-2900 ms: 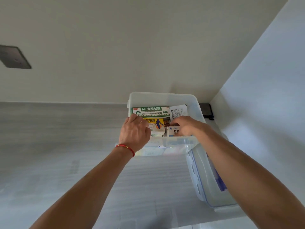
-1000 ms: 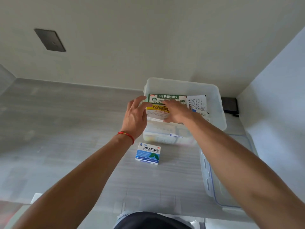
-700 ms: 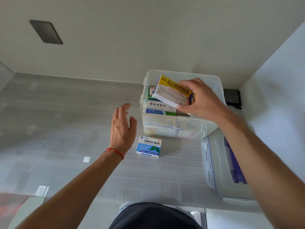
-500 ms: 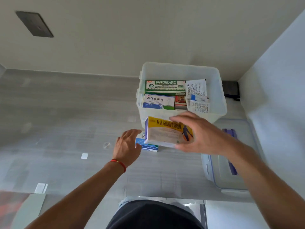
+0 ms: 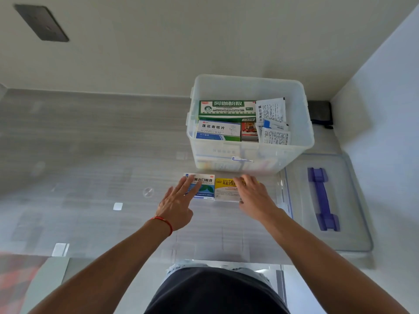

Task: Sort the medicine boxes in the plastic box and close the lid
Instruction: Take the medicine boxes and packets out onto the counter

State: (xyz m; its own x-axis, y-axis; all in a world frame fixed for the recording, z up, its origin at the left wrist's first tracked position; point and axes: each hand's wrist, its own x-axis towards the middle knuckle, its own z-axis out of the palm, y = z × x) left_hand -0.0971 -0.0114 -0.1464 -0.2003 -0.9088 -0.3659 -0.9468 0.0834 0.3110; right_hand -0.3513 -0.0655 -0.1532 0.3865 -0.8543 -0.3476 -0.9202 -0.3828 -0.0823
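Both forearms are bare, with no sleeves showing. A thin red string bracelet (image 5: 163,223) circles the wrist just behind the left hand (image 5: 176,208). The right hand (image 5: 255,200) wears nothing. Below the bracelet, a dark garment (image 5: 215,293) covers the torso.

Left hand (image 5: 175,206) fingers cover the left part of the blue-and-white box (image 5: 204,189) label. Right hand (image 5: 255,198) hides the right half of the yellow box (image 5: 225,189) — its print there unreadable. Plastic box (image 5: 249,155) front wall is frosted; lower contents show only as blurs. Sachet (image 5: 271,109) text too small to read. Both forearms cut off at the lower edge.
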